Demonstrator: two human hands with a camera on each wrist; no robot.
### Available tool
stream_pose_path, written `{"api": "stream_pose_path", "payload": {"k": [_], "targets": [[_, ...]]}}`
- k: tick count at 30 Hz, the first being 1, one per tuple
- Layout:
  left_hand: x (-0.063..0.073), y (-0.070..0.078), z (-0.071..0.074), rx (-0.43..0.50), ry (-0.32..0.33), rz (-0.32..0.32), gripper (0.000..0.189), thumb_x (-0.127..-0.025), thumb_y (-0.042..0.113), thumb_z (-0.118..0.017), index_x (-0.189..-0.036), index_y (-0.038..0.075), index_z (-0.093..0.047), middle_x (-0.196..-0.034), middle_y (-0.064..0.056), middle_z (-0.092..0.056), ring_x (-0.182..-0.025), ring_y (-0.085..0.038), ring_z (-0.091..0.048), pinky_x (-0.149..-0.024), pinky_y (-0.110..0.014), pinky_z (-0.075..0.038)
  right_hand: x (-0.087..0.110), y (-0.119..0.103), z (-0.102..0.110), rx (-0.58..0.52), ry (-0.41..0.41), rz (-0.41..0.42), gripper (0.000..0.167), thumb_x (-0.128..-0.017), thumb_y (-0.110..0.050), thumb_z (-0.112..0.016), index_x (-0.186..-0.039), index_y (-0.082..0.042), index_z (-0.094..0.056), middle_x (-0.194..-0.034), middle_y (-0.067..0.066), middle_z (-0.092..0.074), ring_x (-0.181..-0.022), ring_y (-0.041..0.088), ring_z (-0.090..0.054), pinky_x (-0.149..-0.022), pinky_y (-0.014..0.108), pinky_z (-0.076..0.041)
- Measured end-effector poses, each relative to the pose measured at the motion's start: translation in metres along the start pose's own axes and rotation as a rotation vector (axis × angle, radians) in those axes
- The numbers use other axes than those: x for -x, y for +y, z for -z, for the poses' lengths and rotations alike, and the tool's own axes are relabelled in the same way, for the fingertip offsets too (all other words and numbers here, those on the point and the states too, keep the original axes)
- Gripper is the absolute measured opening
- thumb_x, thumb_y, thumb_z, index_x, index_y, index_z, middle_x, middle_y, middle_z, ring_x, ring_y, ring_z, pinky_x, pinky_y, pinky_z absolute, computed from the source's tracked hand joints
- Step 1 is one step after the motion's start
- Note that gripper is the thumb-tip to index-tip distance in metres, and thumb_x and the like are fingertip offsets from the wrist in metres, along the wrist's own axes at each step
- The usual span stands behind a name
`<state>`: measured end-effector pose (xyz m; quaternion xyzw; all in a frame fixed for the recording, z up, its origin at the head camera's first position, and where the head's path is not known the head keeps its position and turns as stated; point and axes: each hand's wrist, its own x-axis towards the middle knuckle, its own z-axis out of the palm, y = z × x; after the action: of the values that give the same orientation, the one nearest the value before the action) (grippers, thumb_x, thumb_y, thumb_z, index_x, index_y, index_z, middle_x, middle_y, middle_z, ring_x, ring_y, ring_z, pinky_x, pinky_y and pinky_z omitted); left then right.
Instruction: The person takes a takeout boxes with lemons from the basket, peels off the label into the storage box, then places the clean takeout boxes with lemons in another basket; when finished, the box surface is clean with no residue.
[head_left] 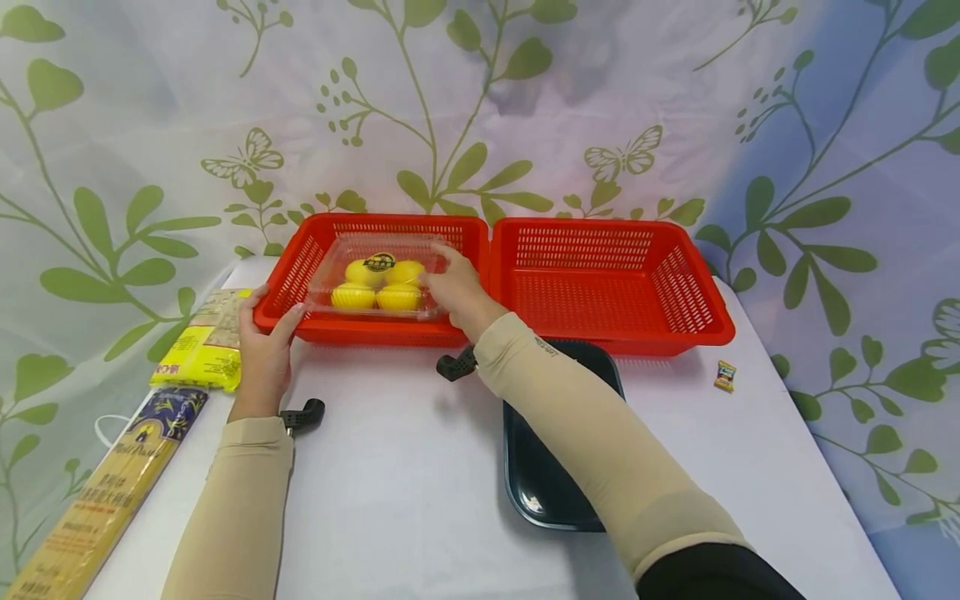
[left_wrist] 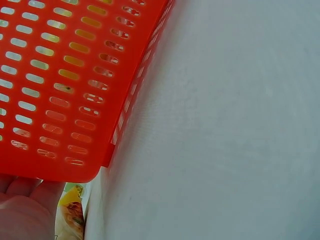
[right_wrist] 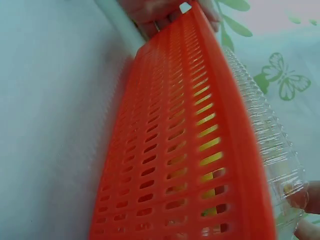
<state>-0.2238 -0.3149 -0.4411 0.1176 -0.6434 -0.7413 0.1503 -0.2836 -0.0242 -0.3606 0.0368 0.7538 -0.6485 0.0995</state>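
A clear plastic clamshell box (head_left: 318, 287) with several yellow fruits (head_left: 400, 297) and a dark round label lies inside the left red basket (head_left: 375, 333). My right hand (head_left: 463, 292) pinches the box at its right end; its fingertips show on the clear plastic in the right wrist view. At the left front corner of that basket, my left hand (head_left: 264, 358) grips the rim, thumb toward the front. The left wrist view shows the slotted basket wall (left_wrist: 55, 100) above the fingers. Most of the fruit is seen through slots there.
A second red basket (head_left: 600, 333) stands against the first on the right. Under my right forearm lies a dark tray (head_left: 547, 500). Left are a yellow bag (head_left: 198, 354) and a long noodle packet (head_left: 112, 492). A small wrapped snack (head_left: 725, 376) lies at right.
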Motion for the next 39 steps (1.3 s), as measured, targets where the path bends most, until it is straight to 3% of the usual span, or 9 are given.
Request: {"api": "stream_pose_path", "payload": {"k": [2, 7, 10, 16, 20, 23, 27, 34, 39], "targets": [[0.0, 0.0, 0.0, 0.006, 0.0, 0.0, 0.084, -0.095, 0.029, -0.081, -0.161, 0.034, -0.03, -0.167, 0.0, -0.027, -0.149, -0.019, -0.033, -0.112, -0.034, -0.042, 0.003, -0.002, 0.002, -0.004, 0.003, 0.009, 0.064, -0.103, -0.011, -0.069, -0.16, -0.029, -0.047, -0.157, 0.005, -0.042, -0.112, 0.022, -0.053, -0.082, 0.031, -0.06], [0.0, 0.0, 0.0, 0.024, -0.005, -0.007, 0.084, -0.095, 0.03, -0.082, -0.161, 0.033, -0.03, -0.167, 0.0, -0.027, -0.149, -0.019, -0.033, -0.111, -0.033, -0.043, 0.012, -0.009, 0.008, -0.053, -0.004, 0.018, 0.064, -0.103, -0.008, -0.068, -0.16, -0.029, -0.046, -0.161, 0.008, -0.039, -0.071, 0.023, -0.055, -0.069, 0.037, -0.063], [0.0, 0.0, 0.001, 0.016, -0.007, -0.005, 0.087, -0.093, 0.035, -0.083, -0.161, 0.034, -0.03, -0.167, 0.0, -0.027, -0.149, -0.019, -0.033, -0.111, -0.034, -0.042, 0.017, -0.012, 0.011, -0.045, -0.002, 0.02, 0.065, -0.104, -0.01, -0.068, -0.161, -0.03, -0.045, -0.162, 0.01, -0.038, -0.061, 0.02, -0.05, -0.067, 0.036, -0.062], [0.001, 0.002, 0.001, 0.02, -0.019, -0.005, 0.085, -0.095, 0.033, -0.081, -0.162, 0.034, -0.029, -0.167, -0.001, -0.025, -0.15, -0.02, -0.032, -0.113, -0.036, -0.04, 0.025, -0.016, 0.016, -0.06, -0.018, 0.03, 0.068, -0.103, -0.008, -0.069, -0.162, -0.03, -0.044, -0.162, 0.012, -0.037, -0.09, 0.026, -0.068, -0.063, 0.04, -0.063], [0.002, 0.002, 0.001, 0.034, -0.025, -0.014, 0.078, -0.1, 0.028, -0.075, -0.162, 0.033, -0.029, -0.167, -0.001, -0.025, -0.15, -0.02, -0.032, -0.114, -0.036, -0.039, 0.029, -0.018, 0.019, -0.032, 0.001, 0.044, 0.066, -0.103, -0.009, -0.069, -0.161, -0.03, -0.045, -0.162, 0.011, -0.038, -0.124, 0.03, -0.058, -0.062, 0.038, -0.063], [0.003, 0.002, 0.0, 0.038, -0.026, -0.013, 0.077, -0.101, 0.028, -0.075, -0.162, 0.033, -0.028, -0.167, -0.001, -0.025, -0.15, -0.021, -0.032, -0.115, -0.037, -0.038, 0.033, -0.019, 0.023, 0.007, 0.019, 0.055, 0.064, -0.103, -0.011, -0.069, -0.16, -0.031, -0.046, -0.16, 0.01, -0.041, -0.134, 0.028, -0.049, -0.067, 0.036, -0.063], [0.003, 0.002, -0.002, 0.041, -0.025, -0.006, 0.079, -0.099, 0.031, -0.077, -0.162, 0.034, -0.029, -0.167, -0.001, -0.025, -0.15, -0.021, -0.032, -0.115, -0.038, -0.038, 0.038, -0.021, 0.032, -0.004, 0.01, 0.062, 0.065, -0.103, -0.013, -0.07, -0.161, -0.032, -0.046, -0.155, 0.01, -0.046, -0.129, 0.026, -0.053, -0.073, 0.035, -0.063], [0.002, 0.001, -0.001, 0.026, -0.031, -0.009, 0.079, -0.098, 0.033, -0.078, -0.161, 0.035, -0.029, -0.167, -0.001, -0.026, -0.149, -0.02, -0.033, -0.114, -0.037, -0.039, 0.048, -0.029, 0.047, -0.141, -0.053, 0.066, 0.066, -0.103, -0.01, -0.069, -0.161, -0.03, -0.045, -0.146, 0.013, -0.047, -0.102, 0.029, -0.067, -0.066, 0.045, -0.064], [0.002, -0.001, 0.002, 0.013, -0.03, -0.005, 0.08, -0.098, 0.035, -0.078, -0.161, 0.036, -0.029, -0.167, 0.0, -0.025, -0.149, -0.019, -0.033, -0.115, -0.038, -0.038, 0.054, -0.031, 0.051, -0.1, -0.051, 0.062, 0.066, -0.103, -0.014, -0.071, -0.161, -0.032, -0.045, -0.149, 0.012, -0.047, -0.082, 0.022, -0.063, -0.065, 0.035, -0.062]]}}
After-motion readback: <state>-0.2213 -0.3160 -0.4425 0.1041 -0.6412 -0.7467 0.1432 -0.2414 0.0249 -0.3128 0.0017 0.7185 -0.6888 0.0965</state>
